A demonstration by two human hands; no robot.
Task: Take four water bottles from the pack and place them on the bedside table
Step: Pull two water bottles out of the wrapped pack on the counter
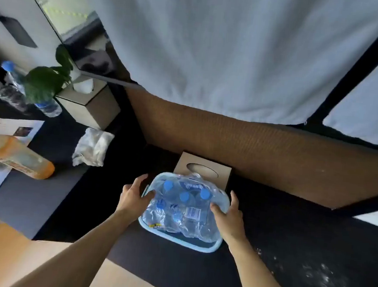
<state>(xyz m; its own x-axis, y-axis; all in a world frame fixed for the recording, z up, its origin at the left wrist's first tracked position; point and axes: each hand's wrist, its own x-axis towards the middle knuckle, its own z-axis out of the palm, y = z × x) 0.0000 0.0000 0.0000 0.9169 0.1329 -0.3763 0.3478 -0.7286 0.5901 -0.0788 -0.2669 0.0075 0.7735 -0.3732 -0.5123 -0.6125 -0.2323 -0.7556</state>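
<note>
Both forearms reach forward, left hand (134, 195) and right hand (229, 216) spread, fingers loosely curled.

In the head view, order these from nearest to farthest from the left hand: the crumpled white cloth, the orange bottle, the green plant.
From the left hand:
1. Crumpled white cloth, up and left on the dark surface.
2. Orange bottle, lying far left.
3. Green plant, at the back left.

Three blue caps (184, 196) showed in the one shrink-wrapped pack (182, 210), which sat in one light-blue basket (211, 247). Two clear bottles (48, 107) stood by the one plant (45, 84) on the tabletop (31, 210). One orange bottle (21, 159), two tissue boxes (89, 108), two hands (134, 198).
</note>
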